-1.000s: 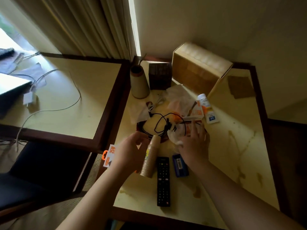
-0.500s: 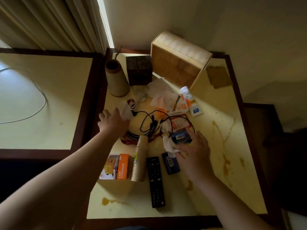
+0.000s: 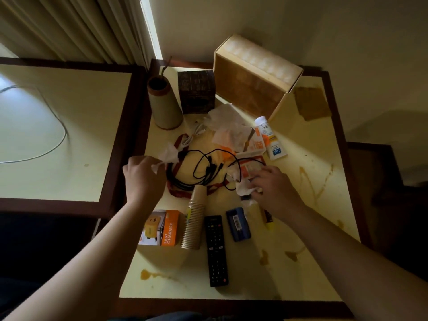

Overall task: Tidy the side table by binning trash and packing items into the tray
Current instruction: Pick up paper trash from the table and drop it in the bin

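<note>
A pale yellow side table (image 3: 301,228) with a dark wood rim fills the middle of the frame, stained with brown spills. Directly on it lie a black remote (image 3: 216,250), a blue box (image 3: 238,224), a stack of paper cups (image 3: 194,218) on its side, an orange charger box (image 3: 163,227), a cardboard box (image 3: 254,79) at top centre and a white tube (image 3: 269,137)

We see thin crumpled white paper tissues (image 3: 223,117), a matt ribbed stack of tan paper cups (image 3: 194,218), a black plastic remote control (image 3: 216,250), a glossy orange cardboard charger box (image 3: 162,227) and the stained, smooth cream tabletop (image 3: 301,177) framed in dark wood.
</note>
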`<state>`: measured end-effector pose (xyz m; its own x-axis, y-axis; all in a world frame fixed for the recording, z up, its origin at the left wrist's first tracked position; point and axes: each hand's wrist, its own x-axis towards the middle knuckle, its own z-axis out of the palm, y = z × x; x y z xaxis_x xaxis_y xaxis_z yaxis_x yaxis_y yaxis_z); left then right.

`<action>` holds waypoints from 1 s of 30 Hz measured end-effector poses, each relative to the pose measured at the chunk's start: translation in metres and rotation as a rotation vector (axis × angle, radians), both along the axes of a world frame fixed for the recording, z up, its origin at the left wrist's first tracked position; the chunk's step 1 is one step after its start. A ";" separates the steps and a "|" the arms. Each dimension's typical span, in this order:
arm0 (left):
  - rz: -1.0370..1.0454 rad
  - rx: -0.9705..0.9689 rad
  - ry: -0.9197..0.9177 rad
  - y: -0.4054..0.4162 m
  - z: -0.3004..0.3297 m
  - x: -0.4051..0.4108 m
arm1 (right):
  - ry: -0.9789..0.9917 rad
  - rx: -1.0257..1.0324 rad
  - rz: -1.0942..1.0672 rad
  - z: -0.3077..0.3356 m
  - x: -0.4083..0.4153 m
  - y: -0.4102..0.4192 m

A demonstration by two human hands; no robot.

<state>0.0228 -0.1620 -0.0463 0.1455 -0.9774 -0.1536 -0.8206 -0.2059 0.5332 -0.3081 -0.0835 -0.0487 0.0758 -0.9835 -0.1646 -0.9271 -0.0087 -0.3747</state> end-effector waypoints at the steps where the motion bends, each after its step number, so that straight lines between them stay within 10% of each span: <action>1: -0.010 -0.014 0.019 0.008 0.007 0.000 | -0.012 -0.008 0.036 -0.001 -0.002 -0.009; 11: -0.056 -0.004 0.083 0.088 0.035 0.010 | -0.001 -0.018 0.398 -0.020 0.003 -0.048; 30: -0.468 -0.071 -0.009 0.000 0.059 -0.133 | -0.139 -0.151 -0.211 0.007 -0.037 0.014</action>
<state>-0.1103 -0.1616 0.0122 -0.3117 -0.9464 -0.0851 -0.8215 0.2234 0.5247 -0.3453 -0.0698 -0.0421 -0.1219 -0.9924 -0.0173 -0.8541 0.1138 -0.5074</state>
